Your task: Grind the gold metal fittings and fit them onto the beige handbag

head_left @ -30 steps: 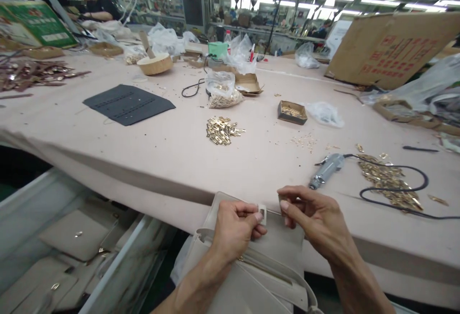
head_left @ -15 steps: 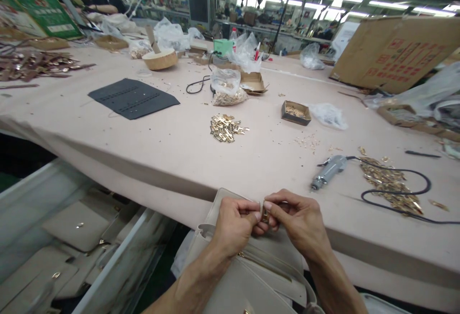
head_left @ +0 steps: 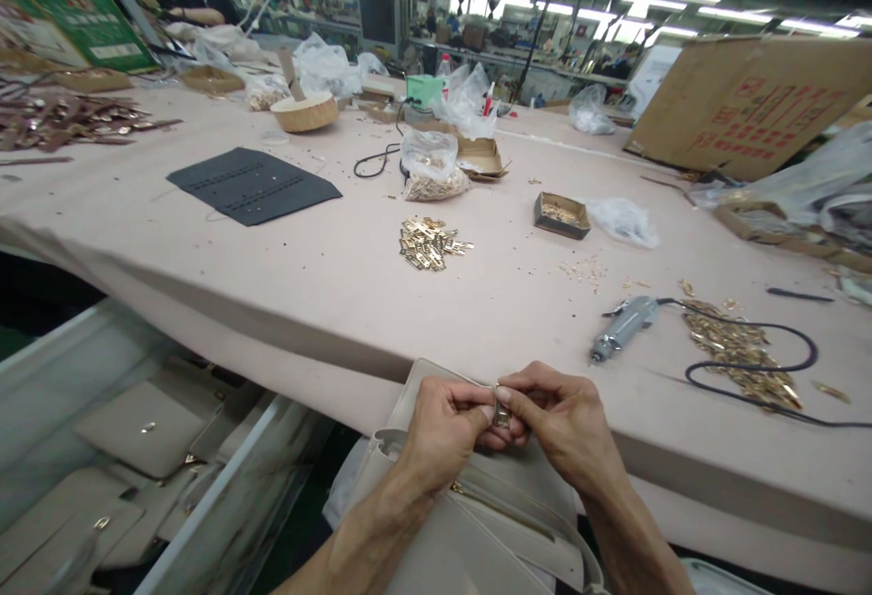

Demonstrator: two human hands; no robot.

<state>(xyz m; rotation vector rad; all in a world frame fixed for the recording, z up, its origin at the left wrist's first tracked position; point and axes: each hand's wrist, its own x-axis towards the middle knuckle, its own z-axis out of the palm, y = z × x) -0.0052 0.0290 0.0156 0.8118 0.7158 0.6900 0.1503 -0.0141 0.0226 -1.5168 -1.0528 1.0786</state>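
A small gold metal clasp (head_left: 502,414) sits between the fingertips of both hands, above a beige handbag (head_left: 446,545) at the table's front edge. My left hand (head_left: 442,424) is closed, pinching the clasp from the left side. My right hand (head_left: 567,415) is closed too, with thumb and fingers on the clasp's top and right. The fingers hide part of it, and whether it touches the bag's flap I cannot tell. Below the hands, the bag shows a gold zipper (head_left: 504,511).
A grey electric screwdriver (head_left: 623,330) lies right of my hands, its black cord looping over a heap of gold fittings (head_left: 739,350). Gold plates (head_left: 429,243) are piled mid-table. A small box (head_left: 561,215) holds tiny parts. At lower left, a bin (head_left: 224,495) contains beige bags. A person sits far left.
My right thumb and fingers have shifted slightly left, closer to my left fingertips, and more of the clasp's face shows. Both hands stay over the bag.
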